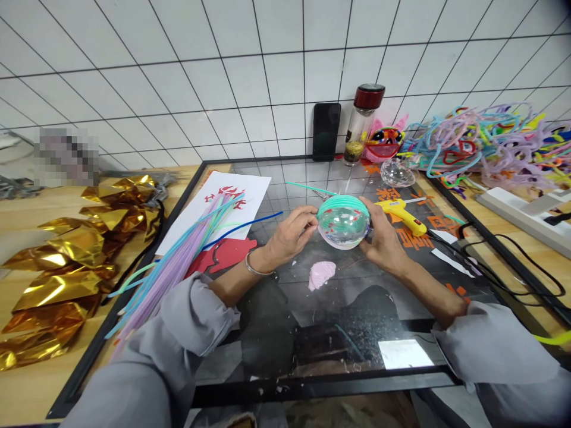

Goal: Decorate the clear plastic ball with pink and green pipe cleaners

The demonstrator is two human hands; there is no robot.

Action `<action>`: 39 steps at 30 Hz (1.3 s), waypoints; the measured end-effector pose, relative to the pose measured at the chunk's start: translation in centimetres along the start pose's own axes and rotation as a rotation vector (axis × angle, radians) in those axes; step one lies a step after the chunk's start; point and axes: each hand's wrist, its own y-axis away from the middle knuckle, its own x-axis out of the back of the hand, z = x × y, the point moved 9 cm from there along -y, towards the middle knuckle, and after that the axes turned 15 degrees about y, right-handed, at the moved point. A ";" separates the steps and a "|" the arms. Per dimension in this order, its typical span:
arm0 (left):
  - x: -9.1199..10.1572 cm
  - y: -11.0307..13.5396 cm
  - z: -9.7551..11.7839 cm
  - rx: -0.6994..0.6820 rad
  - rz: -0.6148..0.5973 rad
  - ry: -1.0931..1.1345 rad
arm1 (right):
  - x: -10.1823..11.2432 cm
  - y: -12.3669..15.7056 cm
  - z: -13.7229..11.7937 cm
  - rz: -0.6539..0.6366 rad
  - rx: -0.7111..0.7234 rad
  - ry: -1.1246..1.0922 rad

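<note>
Both my hands hold a clear plastic ball (343, 224) above the dark glass work surface (285, 333). Teal pipe cleaner is wound around the ball's upper part. My left hand (289, 236) grips its left side with curled fingers. My right hand (382, 238) cups its right side. A pink scrap (321, 274) lies on the glass just below the ball. A yellow glue gun (404, 213) lies right behind my right hand.
A bundle of purple and teal pipe cleaners (178, 261) lies at left over white paper (223, 205) and a red cutout (225, 252). Gold foil (71, 261) covers the far left. A phone (326, 131), jar (360, 125), clear half-sphere (397, 172), tangled pipe cleaners (495, 142) and power strip (526, 214) sit behind.
</note>
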 end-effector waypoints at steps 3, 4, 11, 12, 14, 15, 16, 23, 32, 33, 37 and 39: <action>-0.3 -0.1 0.1 0.006 -0.022 -0.019 | -0.1 -0.1 0.1 -0.009 -0.010 -0.031; -0.3 -0.1 0.2 0.000 -0.027 -0.025 | -0.1 -0.1 0.1 -0.012 -0.015 -0.040; -0.3 0.0 0.9 -0.119 -0.009 -0.118 | -0.7 0.0 0.8 -0.080 -0.077 -0.099; -0.4 0.1 1.0 -0.143 -0.013 -0.144 | -0.8 0.0 0.8 -0.086 -0.086 -0.107; -0.5 0.1 1.1 -0.168 -0.027 -0.186 | -0.9 0.0 0.9 -0.092 -0.101 -0.121; -0.5 0.1 1.1 -0.172 -0.034 -0.200 | -0.9 0.0 1.0 -0.094 -0.107 -0.127; -0.6 0.1 1.2 -0.174 -0.039 -0.210 | -0.9 -0.1 1.0 -0.094 -0.111 -0.132; -0.8 0.1 1.3 -0.185 -0.075 -0.196 | -0.2 -0.4 0.4 -0.062 -0.100 -0.091; -1.3 0.0 1.5 -0.128 -0.119 -0.120 | -0.5 -0.3 0.8 -0.082 -0.137 -0.083; -1.3 -0.1 1.7 -0.127 -0.117 -0.097 | -0.5 -0.3 0.8 -0.080 -0.139 -0.075; -1.4 -0.3 2.4 -0.139 -0.114 -0.049 | -0.5 -0.3 0.6 -0.069 -0.123 -0.044; -1.3 -0.3 2.3 -0.117 -0.111 -0.045 | -0.5 -0.3 0.6 -0.069 -0.118 -0.048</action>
